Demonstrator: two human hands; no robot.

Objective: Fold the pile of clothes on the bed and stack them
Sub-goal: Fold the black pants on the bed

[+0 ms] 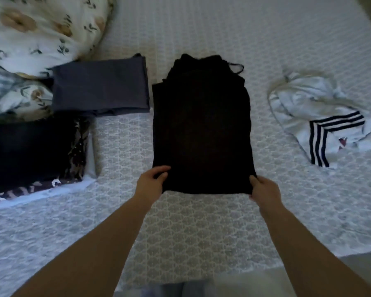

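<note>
Both hands pinch the near hem of one black garment (201, 129) lying flat in the middle of the bed (201, 232): the left hand (151, 182) holds its near-left corner with the thumb on top, and the right hand (263, 189) holds the near-right corner the same way. One thin strap loop shows at the garment's far end. To the left lie two folded lots: a grey folded piece (101, 86), and nearer, a dark stack (34, 155) with patterned edges. One unfolded white garment (317, 125) with dark stripes lies to the right. A floral duvet (41, 28) is bunched at far left.
</note>
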